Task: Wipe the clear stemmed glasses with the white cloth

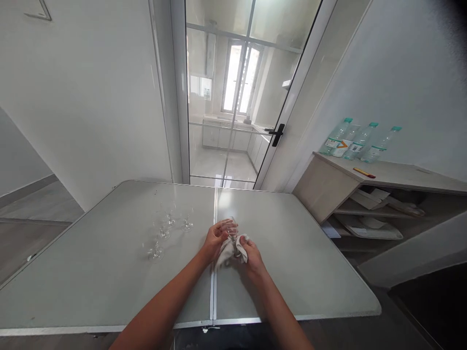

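Observation:
Over the table's middle seam, my left hand [213, 241] is wrapped round the bowl of a clear wine glass [229, 225]. My right hand [254, 258] pinches a white cloth [226, 252], which is bunched against the lower part of that glass. The cloth hides most of the stem and foot, and part of it hangs down between the two hands. To the left, several clear stemmed glasses stand on the tabletop, among them a glass [187, 224] closest to my hands and a glass [155, 251] nearer the front. Their thin outlines are hard to make out.
The pale grey-green table [292, 253] has metal edging and a seam across it. Behind it stands a glass door [222, 155] with a black handle [278, 135]. On the right, a wooden shelf unit [328, 180] carries several plastic bottles [355, 146] and a yellow-red object [364, 172].

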{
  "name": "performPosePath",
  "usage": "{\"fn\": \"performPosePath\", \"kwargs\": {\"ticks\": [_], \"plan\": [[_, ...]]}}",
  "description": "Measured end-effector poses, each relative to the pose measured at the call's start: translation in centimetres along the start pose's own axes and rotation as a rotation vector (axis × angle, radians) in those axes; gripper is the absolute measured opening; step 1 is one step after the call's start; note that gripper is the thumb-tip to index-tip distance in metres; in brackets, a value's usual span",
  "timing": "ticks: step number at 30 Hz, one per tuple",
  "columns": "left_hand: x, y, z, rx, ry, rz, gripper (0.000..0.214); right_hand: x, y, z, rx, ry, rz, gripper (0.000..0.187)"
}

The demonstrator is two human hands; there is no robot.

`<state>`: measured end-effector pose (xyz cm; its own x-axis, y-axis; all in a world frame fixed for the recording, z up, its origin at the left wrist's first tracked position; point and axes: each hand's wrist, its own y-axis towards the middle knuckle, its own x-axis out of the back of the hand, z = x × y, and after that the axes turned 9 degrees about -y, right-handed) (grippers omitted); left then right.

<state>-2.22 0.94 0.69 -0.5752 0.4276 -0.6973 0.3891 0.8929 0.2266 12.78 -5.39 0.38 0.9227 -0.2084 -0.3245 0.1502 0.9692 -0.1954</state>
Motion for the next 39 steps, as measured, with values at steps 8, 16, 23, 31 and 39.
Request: {"fn": "performPosePath", "kwargs": {"ticks": [8,16,23,31,39], "plan": [[-0.9,0.0,0.0,-0.187,0.084,-0.082,0.074,0.6,-0.5,2.0,0.092,0.09,-0.212,0.042],[-1.2,-0.6,0.4,-0.188,0.148,-0.017,0.075,-0.9,0.0,0.1,0.116,-0.011,-0.16,0.045],[-1.0,-0.6,0.7,-0.193,0.181,-0.008,0.075,-1.1,0.0,-0.3,0.081,-0.011,-0.248,0.043],[-1.0,-0.9,0.8,-0.182,0.294,0.073,0.077,-0.4,0.3,-0.6,0.056,0.009,-0.274,0.047],[-1.5,-1.2,0.7,-0.199,0.333,0.113,0.073,-0.1,0.3,0.0,0.06,-0.001,-0.265,0.042]]}}
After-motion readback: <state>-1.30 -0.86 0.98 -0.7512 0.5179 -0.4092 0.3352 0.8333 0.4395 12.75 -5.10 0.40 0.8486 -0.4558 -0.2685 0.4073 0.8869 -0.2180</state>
